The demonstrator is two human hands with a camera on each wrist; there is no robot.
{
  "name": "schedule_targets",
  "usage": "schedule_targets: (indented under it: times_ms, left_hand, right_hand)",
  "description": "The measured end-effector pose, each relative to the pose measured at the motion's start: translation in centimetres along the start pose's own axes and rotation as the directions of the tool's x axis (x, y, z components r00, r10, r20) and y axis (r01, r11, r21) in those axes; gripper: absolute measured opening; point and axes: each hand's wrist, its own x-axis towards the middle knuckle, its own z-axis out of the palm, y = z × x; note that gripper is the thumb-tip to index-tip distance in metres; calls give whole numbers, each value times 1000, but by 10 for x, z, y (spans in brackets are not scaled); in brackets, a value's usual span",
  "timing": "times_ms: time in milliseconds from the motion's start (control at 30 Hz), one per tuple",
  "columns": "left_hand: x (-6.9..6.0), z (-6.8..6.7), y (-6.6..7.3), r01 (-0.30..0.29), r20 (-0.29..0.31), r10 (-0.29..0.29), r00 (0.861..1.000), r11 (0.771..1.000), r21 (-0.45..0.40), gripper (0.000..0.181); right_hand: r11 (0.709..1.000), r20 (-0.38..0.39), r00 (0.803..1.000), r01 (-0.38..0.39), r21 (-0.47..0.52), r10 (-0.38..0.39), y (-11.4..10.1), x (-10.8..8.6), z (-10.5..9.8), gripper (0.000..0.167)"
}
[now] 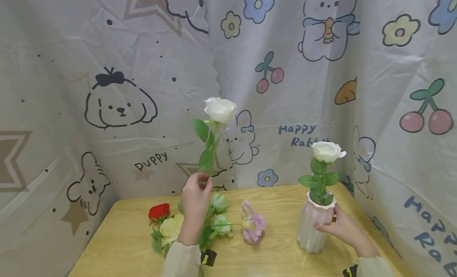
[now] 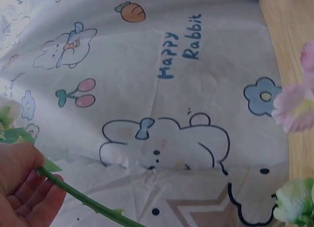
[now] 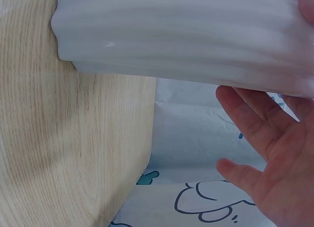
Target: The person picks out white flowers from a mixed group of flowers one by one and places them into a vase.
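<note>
White rose (image 1: 220,111) pinched by left fingers (image 2: 41,206), right fingers (image 3: 248,109) loosely spread around vase (image 1: 311,227)

L hand (image 2: 17,164) pinching 1 thorny grn stem (image 2: 82,196), pink petals (image 2: 294,109) nr R edge, printed cloth (image 2: 211,97) bhnd

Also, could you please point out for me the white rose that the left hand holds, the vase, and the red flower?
Held white rose (image 1: 220,110): head view, on its bloom.
Vase (image 1: 310,223): head view, on its ribbed wall.
Red flower (image 1: 159,212): head view, on its petals.
</note>
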Motion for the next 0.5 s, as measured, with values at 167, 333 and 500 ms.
schedule_targets:
  times_ms: [167, 333, 500]
  left_hand:
    - [3, 10, 8, -1, 10, 2, 1000, 998, -61, 8]
    - [7, 21, 16, 21, 18, -19, 1000, 991, -131, 9]
    - [11, 29, 27, 55, 46, -47, 998, 980, -193, 10]
  right_hand:
    - [1000, 1, 1000, 4, 28, -4, 0, 0, 1, 97]
    - [999, -4, 1000, 1, 39, -1, 0, 0, 0, 98]
    - [999, 6, 1000, -8, 38, 8, -2, -1, -1, 98]
